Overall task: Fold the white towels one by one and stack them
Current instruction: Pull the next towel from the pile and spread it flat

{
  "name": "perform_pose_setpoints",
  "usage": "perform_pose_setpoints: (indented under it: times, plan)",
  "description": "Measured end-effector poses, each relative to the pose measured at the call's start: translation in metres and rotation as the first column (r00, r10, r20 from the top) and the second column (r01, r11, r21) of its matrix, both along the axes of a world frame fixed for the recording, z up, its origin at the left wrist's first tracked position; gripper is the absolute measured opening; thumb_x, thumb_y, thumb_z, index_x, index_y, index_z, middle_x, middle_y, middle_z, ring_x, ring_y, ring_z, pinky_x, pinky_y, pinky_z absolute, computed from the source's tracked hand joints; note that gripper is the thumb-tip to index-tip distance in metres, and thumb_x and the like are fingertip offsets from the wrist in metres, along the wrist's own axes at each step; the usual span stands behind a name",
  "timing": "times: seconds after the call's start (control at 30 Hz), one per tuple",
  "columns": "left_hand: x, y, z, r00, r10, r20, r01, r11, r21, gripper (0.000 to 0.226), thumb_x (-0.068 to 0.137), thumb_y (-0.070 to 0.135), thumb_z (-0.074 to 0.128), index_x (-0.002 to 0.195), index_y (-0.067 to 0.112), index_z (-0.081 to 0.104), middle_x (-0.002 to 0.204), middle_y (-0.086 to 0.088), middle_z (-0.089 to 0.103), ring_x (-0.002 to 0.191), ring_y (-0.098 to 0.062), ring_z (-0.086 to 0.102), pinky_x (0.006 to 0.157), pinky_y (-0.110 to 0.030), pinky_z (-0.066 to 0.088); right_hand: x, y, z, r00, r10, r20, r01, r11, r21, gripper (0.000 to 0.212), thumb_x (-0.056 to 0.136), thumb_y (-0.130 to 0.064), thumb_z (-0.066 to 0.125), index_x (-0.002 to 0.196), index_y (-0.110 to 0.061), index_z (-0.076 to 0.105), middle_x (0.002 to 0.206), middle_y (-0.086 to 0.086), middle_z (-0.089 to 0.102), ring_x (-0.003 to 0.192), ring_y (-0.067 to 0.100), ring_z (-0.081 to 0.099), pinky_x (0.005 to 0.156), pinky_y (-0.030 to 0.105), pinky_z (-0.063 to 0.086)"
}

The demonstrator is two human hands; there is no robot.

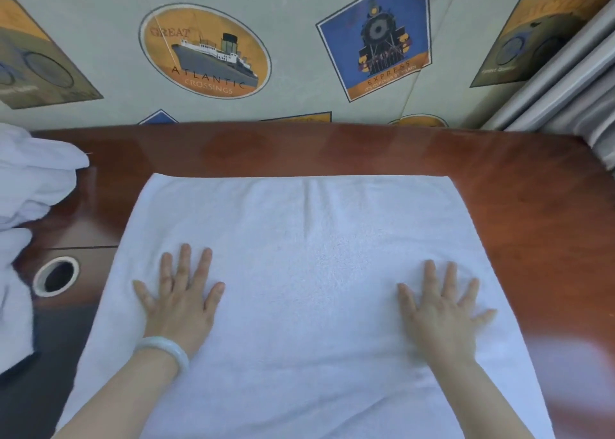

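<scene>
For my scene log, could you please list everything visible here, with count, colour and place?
spread towel: one, white, flat on the desk centre
crumpled towels: a pile, number unclear, white, left edge
desk: one, reddish-brown wood
cable hole: one, pale ring, desk left
wall stickers: several, orange and blue travel motifs, wall behind
curtain: grey, upper right
bracelet: one, pale green, left wrist
left hand: flat on towel, fingers spread
right hand: flat on towel, fingers spread

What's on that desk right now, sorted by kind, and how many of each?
Spread white towel: 1
Heap of unfolded white towels: 1, number within unclear
Hands, left and right, flat on the towel: 2
Bracelet: 1
Cable hole: 1
Total: 6
</scene>
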State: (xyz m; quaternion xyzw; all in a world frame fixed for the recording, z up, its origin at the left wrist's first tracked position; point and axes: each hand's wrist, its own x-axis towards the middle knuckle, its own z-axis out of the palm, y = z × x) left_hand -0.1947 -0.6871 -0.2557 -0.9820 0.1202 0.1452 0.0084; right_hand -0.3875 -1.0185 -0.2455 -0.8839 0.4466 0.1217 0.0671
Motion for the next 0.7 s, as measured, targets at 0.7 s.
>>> perform_pose_setpoints:
  times: [0.7]
  plan:
    - [-0.074, -0.028, 0.008, 0.941, -0.309, 0.141, 0.329, 0.932, -0.151, 0.059, 0.094, 0.046, 0.030, 0.149, 0.027, 0.039, 0.160, -0.002, 0.027, 0.147, -0.029, 0.025, 0.109, -0.071, 0.018, 0.032, 0.091, -0.006, 0.830, 0.492, 0.260, -0.457, 0.870, -0.188, 0.062, 0.097, -0.040, 0.028, 0.148, -0.007, 0.040, 0.154, 0.017, 0.037, 0.141, 0.041, 0.035, 0.110, 0.068, 0.023]
